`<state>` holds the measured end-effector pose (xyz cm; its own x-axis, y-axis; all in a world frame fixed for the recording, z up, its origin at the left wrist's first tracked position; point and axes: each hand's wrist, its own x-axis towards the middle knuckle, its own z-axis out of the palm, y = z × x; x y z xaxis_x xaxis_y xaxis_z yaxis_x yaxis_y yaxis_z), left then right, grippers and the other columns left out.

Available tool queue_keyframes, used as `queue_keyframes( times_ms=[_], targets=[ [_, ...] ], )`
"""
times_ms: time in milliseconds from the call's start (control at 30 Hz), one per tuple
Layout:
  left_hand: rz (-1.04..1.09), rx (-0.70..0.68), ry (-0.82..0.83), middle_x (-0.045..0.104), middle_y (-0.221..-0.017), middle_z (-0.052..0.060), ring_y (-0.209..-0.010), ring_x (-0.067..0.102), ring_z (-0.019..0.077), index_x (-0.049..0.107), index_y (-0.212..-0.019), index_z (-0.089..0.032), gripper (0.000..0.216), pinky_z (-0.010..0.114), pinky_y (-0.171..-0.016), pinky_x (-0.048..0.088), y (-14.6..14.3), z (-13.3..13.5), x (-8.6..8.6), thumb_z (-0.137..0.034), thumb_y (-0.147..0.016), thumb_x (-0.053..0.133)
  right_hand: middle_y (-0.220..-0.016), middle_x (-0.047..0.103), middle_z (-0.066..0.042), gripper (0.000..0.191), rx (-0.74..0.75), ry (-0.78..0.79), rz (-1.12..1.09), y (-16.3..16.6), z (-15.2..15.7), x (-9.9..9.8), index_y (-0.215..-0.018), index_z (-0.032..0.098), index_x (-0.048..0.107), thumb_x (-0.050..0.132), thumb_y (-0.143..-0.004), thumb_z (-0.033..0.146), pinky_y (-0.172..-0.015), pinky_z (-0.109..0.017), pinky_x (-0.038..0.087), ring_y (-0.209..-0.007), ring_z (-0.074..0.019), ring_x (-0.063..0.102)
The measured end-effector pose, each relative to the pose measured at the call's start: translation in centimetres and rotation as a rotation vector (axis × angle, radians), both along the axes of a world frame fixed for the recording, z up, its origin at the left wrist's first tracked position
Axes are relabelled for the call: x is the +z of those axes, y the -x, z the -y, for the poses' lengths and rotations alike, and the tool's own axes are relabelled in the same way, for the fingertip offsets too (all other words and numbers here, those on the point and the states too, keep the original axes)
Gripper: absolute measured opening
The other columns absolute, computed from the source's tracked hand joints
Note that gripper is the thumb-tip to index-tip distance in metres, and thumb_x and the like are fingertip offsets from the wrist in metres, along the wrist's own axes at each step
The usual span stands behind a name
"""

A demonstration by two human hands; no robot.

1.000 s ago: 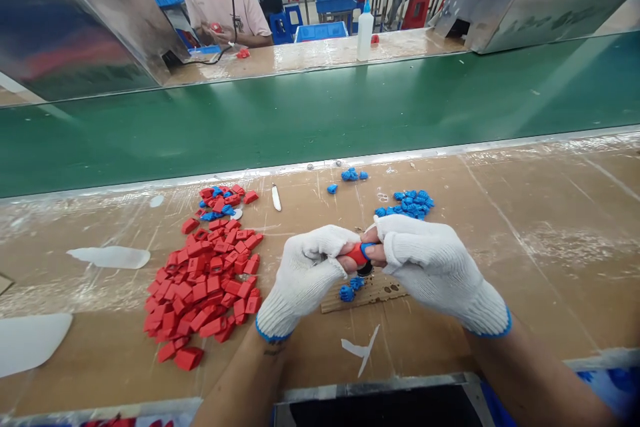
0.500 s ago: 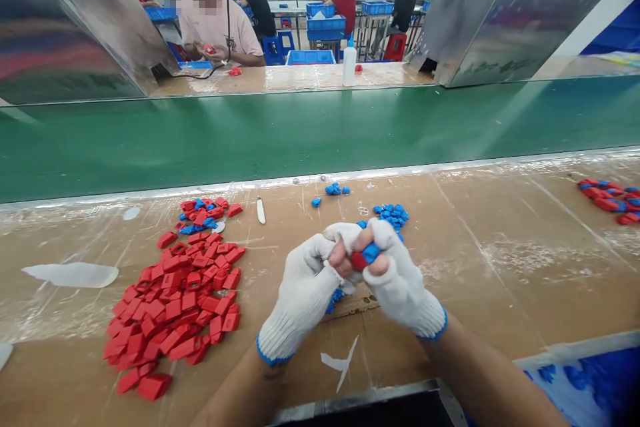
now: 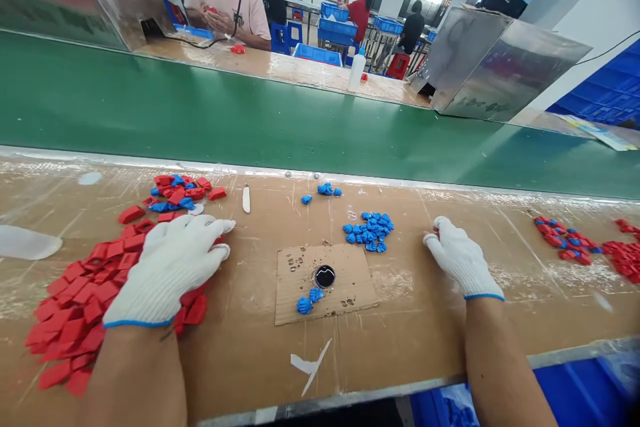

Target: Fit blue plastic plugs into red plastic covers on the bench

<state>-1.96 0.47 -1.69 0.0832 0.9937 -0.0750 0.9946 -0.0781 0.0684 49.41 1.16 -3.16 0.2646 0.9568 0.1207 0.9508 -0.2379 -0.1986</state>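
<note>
Brown tabletop (image 3: 240, 353), heaped red pieces (image 3: 83, 307), blue pieces (image 3: 370, 233), cardboard sheet (image 3: 356, 277)

White knit gloves (image 3: 160, 280) cover our left hand (image 3: 177, 260) and right hand (image 3: 457, 253), cuffs (image 3: 484, 295) edged blue. Our forearms (image 3: 493, 353) are bare; a dark marking (image 3: 167, 334) sits below the left cuff.

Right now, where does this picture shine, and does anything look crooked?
Head view: reflections on the right metal housing and green belt, a white highlight in the black dish; head view: the red pieces by the left hand look mostly matte; head view: the belt slants down rightward, tilting the scene.
</note>
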Motion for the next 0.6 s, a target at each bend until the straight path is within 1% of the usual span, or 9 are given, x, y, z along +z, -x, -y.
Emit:
queue_keyframes(
  times_ms=[100, 133, 167, 233, 300, 333, 433, 500, 600],
  targets=[
    [0.015, 0.035, -0.009, 0.074, -0.136, 0.022, -0.129, 0.063, 0.0539, 0.078, -0.132, -0.017, 0.052, 0.069, -0.101, 0.05, 0.0, 0.0, -0.4, -0.024, -0.091, 0.048, -0.118, 0.067, -0.02, 0.031, 0.023, -0.04, 0.101, 0.2, 0.2, 0.3, -0.11, 0.02, 0.062, 0.051, -0.095, 0.044, -0.083, -0.046, 0.047, -0.102, -0.0371, 0.059],
    [0.012, 0.056, -0.01, 0.074, -0.135, 0.022, -0.129, 0.063, 0.0541, 0.078, -0.132, -0.018, 0.051, 0.068, -0.1, 0.05, 0.0, 0.0, -0.4, -0.024, -0.091, 0.049, -0.126, 0.065, -0.021, 0.033, 0.058, -0.056, 0.117, 0.7, 0.3, 0.4, -0.114, 0.019, 0.063, 0.048, -0.098, 0.043, -0.087, -0.048, 0.047, -0.109, -0.0386, 0.058],
    [0.0, 0.072, -0.008, 0.074, -0.133, 0.023, -0.128, 0.063, 0.0539, 0.078, -0.133, -0.018, 0.052, 0.066, -0.1, 0.051, 0.1, 0.0, -0.4, -0.024, -0.091, 0.048, -0.128, 0.065, -0.02, 0.031, 0.121, -0.056, 0.121, 1.4, 0.5, 0.5, -0.115, 0.019, 0.063, 0.046, -0.1, 0.04, -0.09, -0.048, 0.046, -0.111, -0.038, 0.058],
    [-0.047, 0.078, -0.003, 0.073, -0.133, 0.023, -0.127, 0.063, 0.0527, 0.077, -0.135, -0.018, 0.053, 0.062, -0.098, 0.05, 0.1, -0.1, -0.4, -0.023, -0.093, 0.046, -0.117, 0.069, -0.013, 0.019, 0.325, -0.002, 0.1, 3.4, 0.8, 0.5, -0.106, 0.023, 0.066, 0.052, -0.097, 0.032, -0.092, -0.042, 0.046, -0.108, -0.032, 0.06],
    [-0.091, 0.072, -0.004, 0.072, -0.134, 0.022, -0.123, 0.064, 0.0501, 0.075, -0.137, -0.019, 0.054, 0.058, -0.093, 0.049, 0.1, 0.0, -0.5, -0.021, -0.094, 0.042, -0.104, 0.071, -0.006, 0.008, 0.538, 0.074, 0.062, 5.5, 1.0, 0.1, -0.094, 0.025, 0.065, 0.059, -0.091, 0.022, -0.087, -0.035, 0.045, -0.098, -0.0254, 0.062],
    [-0.101, 0.064, -0.009, 0.072, -0.132, 0.021, -0.12, 0.065, 0.0483, 0.075, -0.137, -0.02, 0.054, 0.056, -0.091, 0.049, 0.0, 0.1, -0.6, -0.02, -0.095, 0.041, -0.1, 0.071, -0.004, 0.009, 0.613, 0.099, 0.044, 6.4, 1.0, -0.2, -0.091, 0.025, 0.064, 0.06, -0.088, 0.018, -0.083, -0.033, 0.044, -0.094, -0.0236, 0.062],
    [-0.08, 0.062, -0.088, 0.076, -0.113, 0.015, -0.108, 0.066, 0.0413, 0.078, -0.127, -0.023, 0.047, 0.051, -0.088, 0.047, -0.4, 0.5, -0.5, -0.019, -0.096, 0.043, -0.093, 0.069, -0.004, 0.013, 0.702, 0.096, -0.006, 7.6, 1.1, -0.8, -0.085, 0.024, 0.059, 0.057, -0.086, 0.011, -0.075, -0.032, 0.044, -0.086, -0.0223, 0.062],
    [-0.044, 0.072, -0.147, 0.075, -0.103, 0.012, -0.102, 0.067, 0.0376, 0.079, -0.12, -0.023, 0.042, 0.048, -0.089, 0.046, -0.9, 0.7, -0.2, -0.018, -0.096, 0.045, -0.091, 0.068, -0.005, 0.015, 0.728, 0.064, -0.047, 7.5, 1.4, -0.7, -0.087, 0.024, 0.057, 0.053, -0.089, 0.009, -0.076, -0.032, 0.048, -0.085, -0.0219, 0.064],
    [-0.005, 0.079, -0.109, 0.076, -0.104, 0.015, -0.104, 0.07, 0.0395, 0.079, -0.12, -0.02, 0.044, 0.048, -0.088, 0.047, -1.5, 0.6, 0.4, -0.017, -0.097, 0.042, -0.1, 0.07, -0.007, 0.019, 0.772, -0.029, -0.217, 7.6, 2.1, 0.3, -0.1, 0.023, 0.061, 0.046, -0.098, 0.011, -0.081, -0.035, 0.056, -0.092, -0.0224, 0.069]
  ],
)
